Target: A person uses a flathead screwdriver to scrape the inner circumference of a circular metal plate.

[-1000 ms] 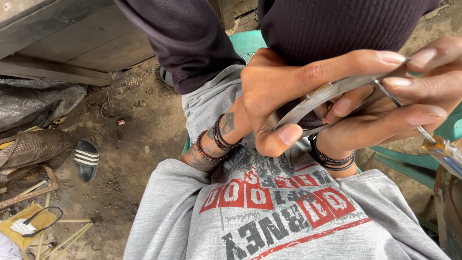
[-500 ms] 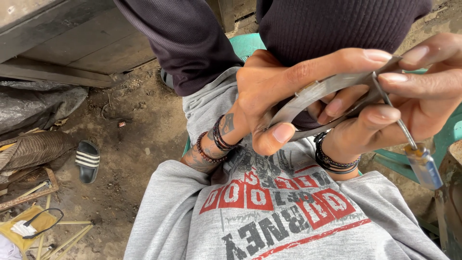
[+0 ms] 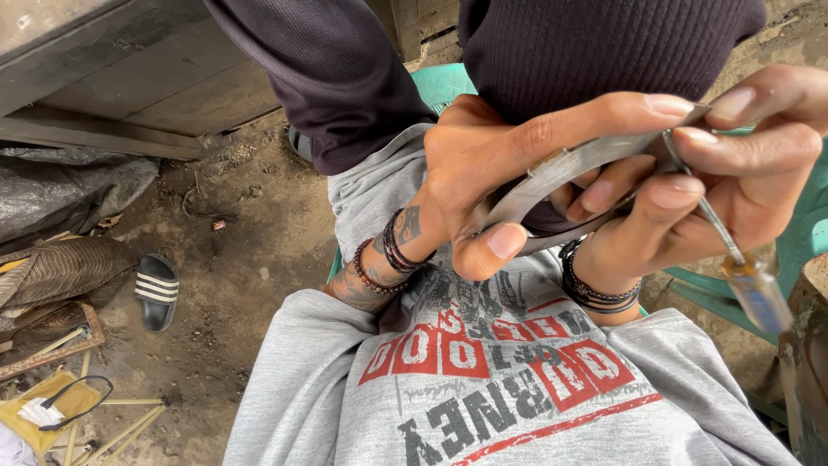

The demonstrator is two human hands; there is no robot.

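Left hand (image 3: pixel 509 164) gripped a curved flat metal strip (image 3: pixel 552 177), thumb under near end, fingers wrapped over top; grip pressed tight on it. Right hand (image 3: pixel 733 181) pinched the thin shaft of a screwdriver (image 3: pixel 729 250) btwn thumb and fingertips, right at the strip's far/right end; shaft tip touching the strip there. Screwdriver handle (image 3: pixel 763 293), clear amber w/ blue, hung down to the right, below the hand. Strip held mid-air above the lap, close to camera, center-right of view.

Both wrists had dark bead bracelets (image 3: pixel 392 250). Grey sweatshirt (image 3: pixel 483 388) w/ red and black print filled the near bottom. Teal plastic chair (image 3: pixel 444 82) under the person. Dirt floor (image 3: pixel 233 259) on the left w/ a black striped sandal (image 3: pixel 157 289), yellow cloth (image 3: pixel 52 406) near-left corner, wooden planks (image 3: pixel 129 86) far left.
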